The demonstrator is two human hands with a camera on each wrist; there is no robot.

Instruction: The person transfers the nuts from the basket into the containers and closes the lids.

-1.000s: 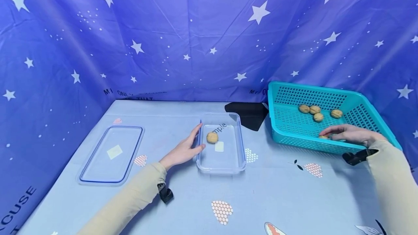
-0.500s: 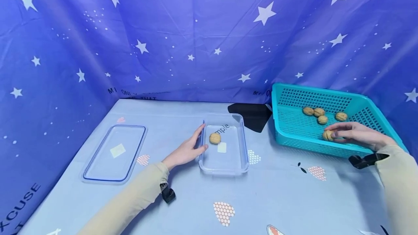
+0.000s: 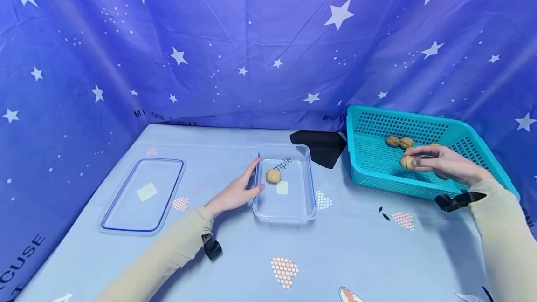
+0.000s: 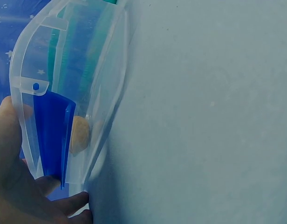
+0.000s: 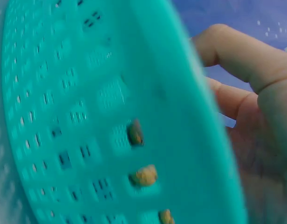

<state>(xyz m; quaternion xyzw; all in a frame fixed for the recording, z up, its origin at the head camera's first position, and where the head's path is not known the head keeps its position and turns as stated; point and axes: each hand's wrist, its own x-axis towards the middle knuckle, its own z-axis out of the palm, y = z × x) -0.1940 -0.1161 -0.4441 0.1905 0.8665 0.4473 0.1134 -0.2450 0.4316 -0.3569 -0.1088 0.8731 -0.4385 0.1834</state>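
Observation:
My left hand (image 3: 237, 194) grips the left wall of a clear plastic container (image 3: 308, 204), its thumb tip over the rim. Up close in the left wrist view, the fingers (image 4: 71, 204) lie against the container's outside, beside a blue latch flap (image 4: 51, 135). One walnut (image 3: 273, 176) sits inside this container. Over the teal basket (image 3: 379, 180), my right hand (image 3: 450, 164) pinches another walnut (image 3: 406, 162) between thumb and fingertips. Several walnuts (image 3: 392, 141) lie on the basket floor, some partly hidden behind the right hand. The basket wall hides the pinched walnut in the right wrist view.
A clear lid (image 3: 147, 213) with a blue seal lies flat to the left of the container. A black patch (image 3: 320, 146) shows between container and basket. Behind the table (image 3: 327, 255) hangs a blue starry curtain (image 3: 251, 36).
My right hand has taken hold of a walnut near the basket's front wall, raised it and moved it leftward. The left hand has stayed at the container.

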